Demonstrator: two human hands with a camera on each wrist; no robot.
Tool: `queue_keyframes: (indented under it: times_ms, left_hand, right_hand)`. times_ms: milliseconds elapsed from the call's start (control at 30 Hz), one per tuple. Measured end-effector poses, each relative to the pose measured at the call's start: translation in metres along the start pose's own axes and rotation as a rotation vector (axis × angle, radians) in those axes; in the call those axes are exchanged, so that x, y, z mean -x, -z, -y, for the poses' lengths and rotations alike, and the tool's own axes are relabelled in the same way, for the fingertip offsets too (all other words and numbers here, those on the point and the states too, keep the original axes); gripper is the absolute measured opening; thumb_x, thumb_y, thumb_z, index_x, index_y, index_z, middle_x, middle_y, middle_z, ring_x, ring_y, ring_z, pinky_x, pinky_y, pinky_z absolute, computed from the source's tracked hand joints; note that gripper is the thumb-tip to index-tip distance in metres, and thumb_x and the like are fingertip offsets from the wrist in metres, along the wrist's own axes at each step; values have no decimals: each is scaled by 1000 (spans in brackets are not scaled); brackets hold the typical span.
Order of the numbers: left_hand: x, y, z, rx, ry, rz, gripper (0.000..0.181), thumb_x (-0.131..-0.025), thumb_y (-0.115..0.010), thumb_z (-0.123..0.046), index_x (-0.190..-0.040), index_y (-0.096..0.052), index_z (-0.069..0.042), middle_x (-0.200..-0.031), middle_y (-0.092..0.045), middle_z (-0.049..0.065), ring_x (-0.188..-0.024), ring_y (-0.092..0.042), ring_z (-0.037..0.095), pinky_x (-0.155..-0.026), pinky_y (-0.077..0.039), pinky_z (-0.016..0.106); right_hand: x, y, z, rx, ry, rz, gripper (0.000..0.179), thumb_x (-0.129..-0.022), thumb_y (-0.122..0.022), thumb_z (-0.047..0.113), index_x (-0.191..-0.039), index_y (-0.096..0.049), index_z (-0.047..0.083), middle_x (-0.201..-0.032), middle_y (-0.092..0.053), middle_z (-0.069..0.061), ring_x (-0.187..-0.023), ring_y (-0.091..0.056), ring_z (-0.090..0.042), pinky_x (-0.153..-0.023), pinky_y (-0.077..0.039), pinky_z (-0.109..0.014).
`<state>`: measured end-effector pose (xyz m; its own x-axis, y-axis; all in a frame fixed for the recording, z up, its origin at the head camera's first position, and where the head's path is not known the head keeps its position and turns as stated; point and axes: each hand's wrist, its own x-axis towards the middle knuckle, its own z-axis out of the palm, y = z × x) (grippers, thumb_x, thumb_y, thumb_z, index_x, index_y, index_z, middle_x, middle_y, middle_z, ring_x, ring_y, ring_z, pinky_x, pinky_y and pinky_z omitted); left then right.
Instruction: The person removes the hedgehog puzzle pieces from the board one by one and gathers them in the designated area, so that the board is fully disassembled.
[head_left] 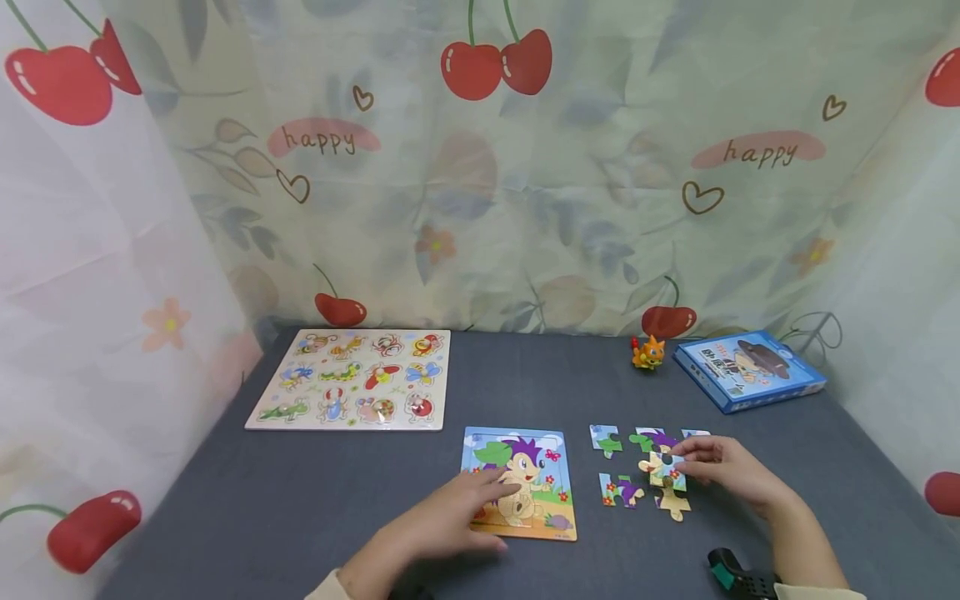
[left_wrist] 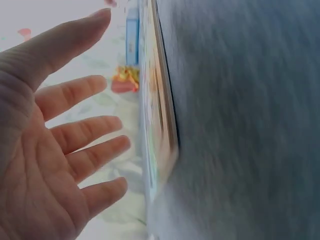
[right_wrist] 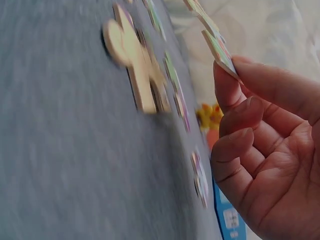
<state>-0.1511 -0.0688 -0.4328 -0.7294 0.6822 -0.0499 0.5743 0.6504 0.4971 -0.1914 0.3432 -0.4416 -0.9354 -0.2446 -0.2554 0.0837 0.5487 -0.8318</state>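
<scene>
A square hedgehog picture puzzle tray [head_left: 555, 500] lies at the middle front in the head view. Over its left side hovers my left hand [head_left: 453, 517], fingers spread and relaxed, holding nothing; the left wrist view shows the same bare palm beside the tray's edge. My right hand [head_left: 731, 471] pinches a jigsaw piece [right_wrist: 220, 54] between thumb and index finger, raised above the table. Under and around it lie several loose pieces, among them a green-leaf piece [head_left: 604, 440], a purple-haired piece [head_left: 621, 491] and a tan piece [head_left: 673, 503].
A white peg board [head_left: 345, 425] with insect pictures lies at the back left. At the back right are a small orange toy figure [head_left: 648, 353] and a blue box [head_left: 753, 371]. A black and green device [head_left: 738, 577] shows by my right wrist; patterned curtains surround the table.
</scene>
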Motion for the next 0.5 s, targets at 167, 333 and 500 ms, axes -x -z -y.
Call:
queue_keyframes:
  times_ms: [167, 333, 500]
  left_hand:
    - [3, 6, 17, 143, 73, 7, 66, -78, -73, -39, -135, -50, -18, -148, -38, 10, -138, -30, 32, -111, -21, 57]
    - [4, 9, 35, 240, 97, -12, 70, -75, -76, -39, -136, -49, -16, -149, -34, 14, -141, -21, 36, -112, -16, 59]
    - [6, 9, 48, 278, 125, -2, 75, -73, -76, -42, -138, -47, -18, -151, -32, 13, -142, -18, 36, -108, -20, 63]
  right_hand:
    - [11, 12, -12, -8, -4, -18, 48, -91, -59, 29, -121, -53, -8, -90, -63, 5, -70, -51, -11, -61, -43, -26]
    - [22, 22, -23, 8, -36, -37, 48, -93, -56, 28, -123, -51, -9, -91, -64, 6, -70, -50, -10, -61, -41, -25]
    - [30, 28, -31, 27, -111, -85, 50, -93, -56, 32, -124, -52, -7, -84, -58, 5, -71, -49, -10, -62, -40, -26]
